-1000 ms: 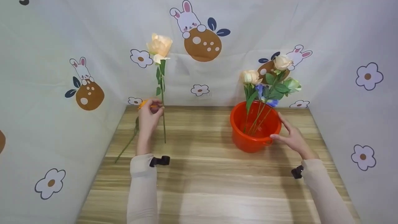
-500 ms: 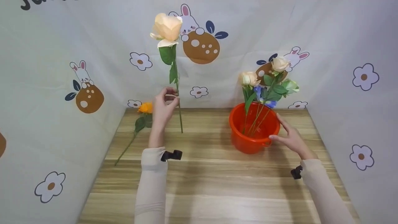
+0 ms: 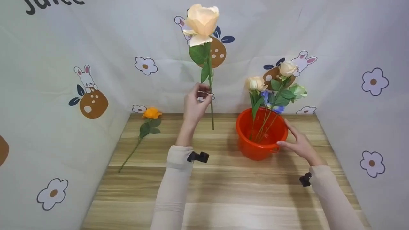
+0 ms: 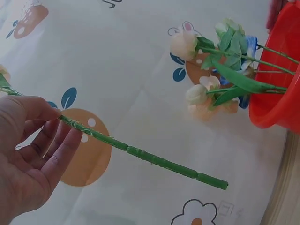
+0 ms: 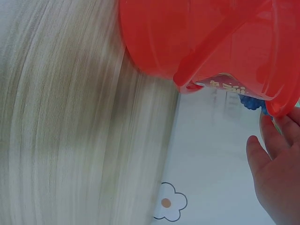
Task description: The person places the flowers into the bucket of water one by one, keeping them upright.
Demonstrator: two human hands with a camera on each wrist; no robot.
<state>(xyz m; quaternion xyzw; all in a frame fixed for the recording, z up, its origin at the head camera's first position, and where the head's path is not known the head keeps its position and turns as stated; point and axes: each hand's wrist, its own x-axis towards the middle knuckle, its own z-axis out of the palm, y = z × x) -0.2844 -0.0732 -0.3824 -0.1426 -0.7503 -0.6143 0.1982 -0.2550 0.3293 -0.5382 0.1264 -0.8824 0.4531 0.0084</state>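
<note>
My left hand [image 3: 196, 107] pinches the green stem of a peach rose [image 3: 203, 22] between thumb and fingers. The rose is held upright above the table, its stem's lower end free in the air. In the left wrist view the bare stem [image 4: 161, 161] extends beyond my fingertips. At the right stands a red bucket [image 3: 255, 150] holding two pale roses [image 3: 288, 68], a greenish-white flower [image 3: 299, 91] and blue flowers [image 3: 278, 109]. With fingers spread, my right hand [image 3: 300, 145] rests against the bucket's right side near its rim.
An orange rose [image 3: 151, 112] with dark leaves lies on the wooden table [image 3: 147, 198] at the left. Printed cloth walls [image 3: 111, 41] stand at the back and both sides. The bucket's red handle [image 5: 220, 42] shows in the right wrist view.
My left hand has carried the peach rose to the right and upward, towards the bucket, uncovering the orange rose. The right hand stays at the bucket.
</note>
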